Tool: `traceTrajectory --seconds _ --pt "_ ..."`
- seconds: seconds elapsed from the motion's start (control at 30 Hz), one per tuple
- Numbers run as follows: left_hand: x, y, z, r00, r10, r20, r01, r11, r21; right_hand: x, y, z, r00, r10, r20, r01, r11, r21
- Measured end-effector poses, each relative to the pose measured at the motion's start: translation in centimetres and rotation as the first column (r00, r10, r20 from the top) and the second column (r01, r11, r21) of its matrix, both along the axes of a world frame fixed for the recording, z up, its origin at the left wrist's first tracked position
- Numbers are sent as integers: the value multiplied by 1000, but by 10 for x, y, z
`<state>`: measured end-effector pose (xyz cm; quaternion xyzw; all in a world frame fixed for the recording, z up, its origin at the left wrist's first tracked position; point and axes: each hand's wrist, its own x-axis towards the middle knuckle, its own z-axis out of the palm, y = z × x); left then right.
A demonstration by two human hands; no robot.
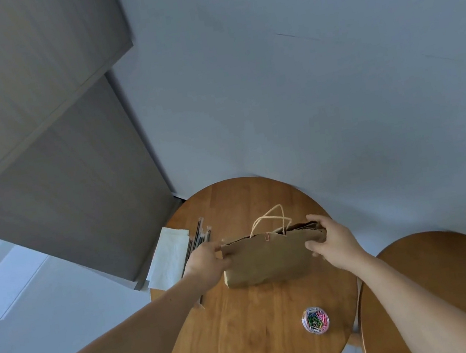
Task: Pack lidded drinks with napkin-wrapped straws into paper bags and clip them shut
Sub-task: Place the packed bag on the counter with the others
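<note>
Paper bag [269,257] is held upright near the tabletop's [249,326] far edge, top corners pinched in the grip of left hand [205,261] and right hand [332,240]. Thin crumply paper, probably best supported underneath.

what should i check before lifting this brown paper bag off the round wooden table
1. Top edge of brown paper bag clipped: ok, one pink paper clip sits mid-edge.
2. Grip of left hand on the bag's left side: ok.
3. Grip of right hand on its right side: ok.
4. Contents packed inside: cannot tell, the bag hides them.
5. Clear round tub of coloured paper clips apart from the bag: ok.
</note>
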<state>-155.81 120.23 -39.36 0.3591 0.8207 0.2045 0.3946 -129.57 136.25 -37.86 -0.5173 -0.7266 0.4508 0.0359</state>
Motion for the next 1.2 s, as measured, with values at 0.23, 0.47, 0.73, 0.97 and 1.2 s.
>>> traceTrajectory --seconds 0.23,0.47,0.73,0.97,1.2 --pt "-7 -2 -3 996 88 32 -88 996 2 -8 -1 -14 996 -87 31 84 993 85" --pt "-34 -8 58 985 136 103 -152 973 176 -45 -10 31 958 -170 -231 213 961 175" --pt "-84 -26 174 971 206 120 -239 852 465 -129 -28 137 841 -204 -501 411 843 348" --pt "-149 -60 278 951 302 -63 -178 703 689 -212 -52 254 748 -105 -655 486 759 433" --pt "-207 -115 391 915 383 -129 -87 499 862 -286 -94 374 641 35 -767 551 675 491"
